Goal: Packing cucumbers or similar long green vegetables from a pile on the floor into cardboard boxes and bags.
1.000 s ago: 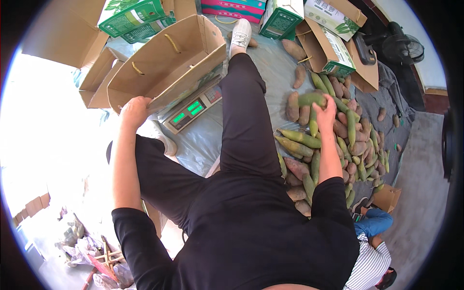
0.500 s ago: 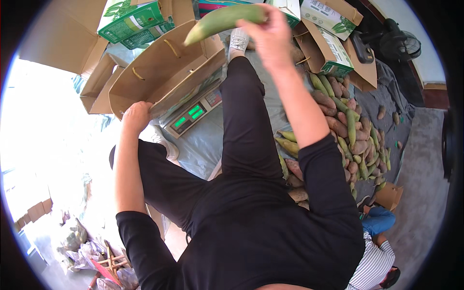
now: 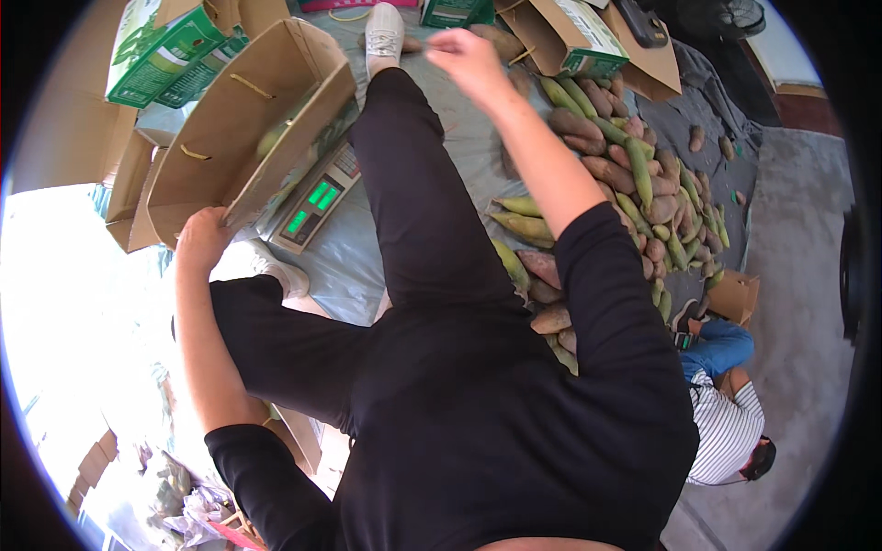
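Note:
My left hand [image 3: 202, 241] is closed on the near corner of a tall open cardboard carton [image 3: 306, 50] with yellow rope handles. The carton stands on a digital scale [image 3: 317, 200] with green lit displays. Inside it, part of a green radish [image 3: 272, 140] shows; the rest is hidden by the carton's wall. My right hand [image 3: 469, 62] is off to the right of the carton, beyond my white shoe. It holds nothing that I can see, and its thumb and fingers look slightly apart.
At my right lies a big pile of brown sweet potatoes [image 3: 609, 172] and green radishes [image 3: 640, 173]. More cartons, such as a green printed one [image 3: 165, 60], stand at the far left and far right [image 3: 583, 41]. A person in a striped shirt [image 3: 726, 427] sits low at the right.
The green radish has left my right hand and now lies in the carton. My right hand has come away empty. The whole view has shifted, with the carton farther left.

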The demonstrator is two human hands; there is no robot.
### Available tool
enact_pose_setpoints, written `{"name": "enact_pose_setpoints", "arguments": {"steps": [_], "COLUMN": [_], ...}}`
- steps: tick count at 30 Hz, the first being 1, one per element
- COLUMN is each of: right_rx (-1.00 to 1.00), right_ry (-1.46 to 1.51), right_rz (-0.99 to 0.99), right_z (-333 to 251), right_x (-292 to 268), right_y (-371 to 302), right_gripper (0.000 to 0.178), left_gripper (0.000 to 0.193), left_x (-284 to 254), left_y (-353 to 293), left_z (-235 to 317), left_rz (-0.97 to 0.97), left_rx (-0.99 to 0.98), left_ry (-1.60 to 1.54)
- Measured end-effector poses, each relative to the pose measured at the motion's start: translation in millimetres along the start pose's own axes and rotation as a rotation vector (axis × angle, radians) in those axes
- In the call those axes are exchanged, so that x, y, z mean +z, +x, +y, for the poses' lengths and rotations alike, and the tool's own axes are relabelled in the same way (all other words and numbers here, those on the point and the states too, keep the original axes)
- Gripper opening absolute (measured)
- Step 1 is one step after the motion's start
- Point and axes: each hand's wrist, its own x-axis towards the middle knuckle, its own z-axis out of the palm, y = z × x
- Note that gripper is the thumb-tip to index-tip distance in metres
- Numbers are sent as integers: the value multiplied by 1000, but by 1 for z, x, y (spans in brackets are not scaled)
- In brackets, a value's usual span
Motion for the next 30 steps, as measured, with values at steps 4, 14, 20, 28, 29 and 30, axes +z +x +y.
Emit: {"name": "enact_pose_setpoints", "arguments": {"steps": [4, 14, 20, 28, 29, 30], "right_rx": [240, 835, 634, 478, 530, 584], "right_ry": [-474, -941, -1280, -1526, -1519, -1512], "right_rz": [25, -97, -429, -519, -542, -565], "right_z": [105, 197, 182, 176, 176, 175], "right_x": [-112, -160, -109, -101, -103, -104], "right_y": [-53, -245, -278, -282, -280, -278], "right_gripper": [27, 24, 22, 22, 22, 22], "left_gripper": [20, 23, 25, 21, 21, 20], "left_x": [6, 17, 12, 6, 5, 5], "left_y": [15, 18, 18, 10, 9, 8], "left_z": [3, -11, -3, 11, 12, 13], "left_rz": [27, 33, 19, 89, 91, 90], "left_rx": [33, 36, 61, 47, 36, 26], "left_ry": [-11, 24, 30, 49, 58, 66]}}
